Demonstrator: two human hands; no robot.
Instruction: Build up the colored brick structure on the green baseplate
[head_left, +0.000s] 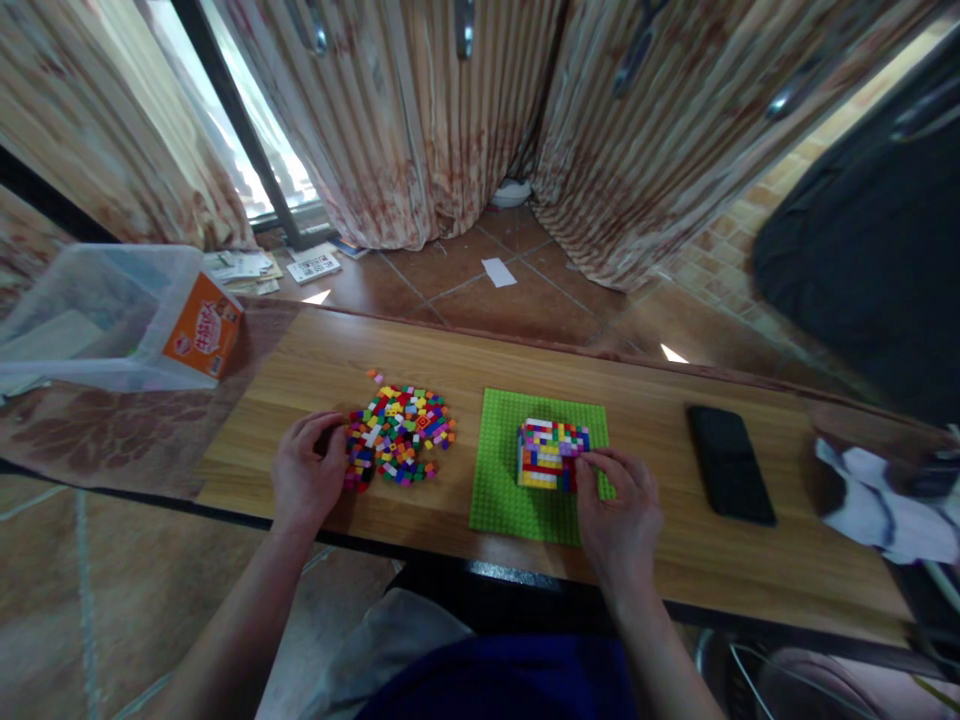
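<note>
A green baseplate [517,500] lies on the wooden table [660,560] and carries a small block built of many-coloured bricks [550,452]. My right hand [619,505] rests on the plate's right edge, its fingers pinched against the right side of the block. A loose pile of coloured bricks [401,430] lies left of the plate. At the pile's left edge my left hand [307,475] has its fingers curled down onto the bricks. Whether it holds a brick is hidden.
A black phone [729,462] lies flat right of the plate. A crumpled white and dark cloth [885,500] is at the far right. A clear plastic tub [82,315] and an orange box [204,328] stand at the left. Curtains hang beyond the table's far edge.
</note>
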